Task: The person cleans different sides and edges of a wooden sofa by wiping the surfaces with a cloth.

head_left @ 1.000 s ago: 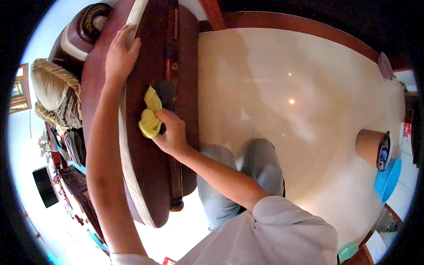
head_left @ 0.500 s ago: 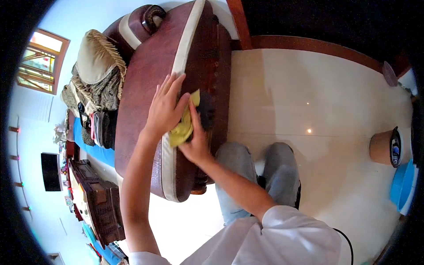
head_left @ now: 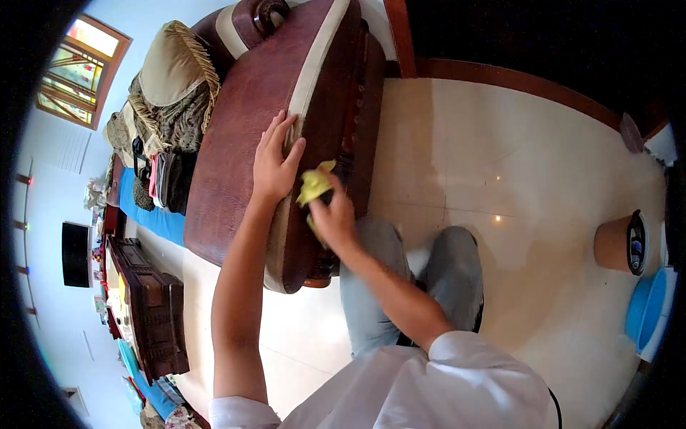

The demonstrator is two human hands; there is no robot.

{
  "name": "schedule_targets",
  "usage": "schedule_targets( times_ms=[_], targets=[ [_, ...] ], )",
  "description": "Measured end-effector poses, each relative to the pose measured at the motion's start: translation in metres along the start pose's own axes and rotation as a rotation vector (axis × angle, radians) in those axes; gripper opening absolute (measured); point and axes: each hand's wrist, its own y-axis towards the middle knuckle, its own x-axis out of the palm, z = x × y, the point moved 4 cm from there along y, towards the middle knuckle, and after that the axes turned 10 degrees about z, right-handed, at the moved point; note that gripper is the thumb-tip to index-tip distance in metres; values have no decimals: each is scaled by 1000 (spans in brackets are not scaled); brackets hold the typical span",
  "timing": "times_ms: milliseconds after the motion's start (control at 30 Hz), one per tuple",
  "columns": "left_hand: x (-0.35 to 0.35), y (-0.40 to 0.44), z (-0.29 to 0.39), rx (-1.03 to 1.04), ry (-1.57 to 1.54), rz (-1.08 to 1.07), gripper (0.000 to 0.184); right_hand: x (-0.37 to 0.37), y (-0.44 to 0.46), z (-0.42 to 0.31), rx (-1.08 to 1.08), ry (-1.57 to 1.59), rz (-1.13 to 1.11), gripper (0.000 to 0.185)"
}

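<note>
My left hand (head_left: pixel 275 164) lies flat on the brown leather sofa seat (head_left: pixel 239 136), its fingers stretched out beside the cream band (head_left: pixel 309 79) along the edge. In my right hand (head_left: pixel 334 218) is a crumpled yellow cloth (head_left: pixel 315 184), held against the dark front side of the seat, just right of the band. The cloth and fingers are slightly blurred, and part of the cloth is hidden behind the hand.
A beige cushion (head_left: pixel 171 68) and folded clothes (head_left: pixel 168 182) are piled on the sofa's far left. A carved wooden table (head_left: pixel 153 314) stands at the left. A brown bin (head_left: pixel 616 243) and blue basin (head_left: pixel 645 307) stand on the tiled floor at the right.
My right hand and the yellow cloth have moved away from my left hand, off the cream band onto the seat's front side. My left hand remains on the seat. The view has shifted slightly.
</note>
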Motion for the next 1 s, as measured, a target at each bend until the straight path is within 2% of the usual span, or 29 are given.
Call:
schedule_targets(
  times_ms=[33,100,133,167,233,300,333,433,467,567,633,667,700,767,833,867,900,1000],
  targets=[
    [2,0,-3,1,-14,26,45,-2,-14,-18,-40,42,-34,56],
    [0,-5,-6,-30,-15,67,40,3,-21,-30,-214,88,13,64],
    [-2,-6,-3,-55,-1,88,39,-1,-17,-40,-46,81,-131,72],
    [-5,-8,-2,-81,18,110,37,-2,-8,-36,-136,-9,-128,74],
    [-12,-14,7,-56,92,114,36,-14,13,-35,-56,-70,-257,71],
    [-17,-28,16,-51,114,80,38,-25,43,0,-120,17,-289,67],
    [-26,-38,25,-68,144,-43,50,-40,52,0,-11,4,-210,65],
    [-59,-77,54,19,428,-246,68,-73,57,18,209,125,55,59],
    [-69,-91,59,-33,462,-304,82,-75,58,34,152,146,119,57],
    [-91,-134,69,-146,638,-357,90,-67,39,54,217,94,-34,60],
    [-93,-150,67,-147,642,-263,90,-45,21,68,179,-8,-134,62],
    [-86,-159,61,-120,639,-184,88,-38,11,72,77,-55,-248,64],
    [-80,-165,57,-93,636,-104,87,-30,-2,78,-178,-165,-165,67],
    [-75,-167,61,-96,628,26,75,-31,-22,88,-228,-119,-213,67],
    [-74,-165,58,-124,600,91,69,-40,-68,81,-52,95,-310,67],
    [-74,-166,59,-118,590,131,65,-43,-98,91,-169,100,-274,69],
    [-74,-166,57,-117,581,143,65,-44,-122,92,-412,89,-242,72],
    [-72,-167,53,-118,567,178,64,-46,-150,80,-440,3,-312,70]
  ],
)
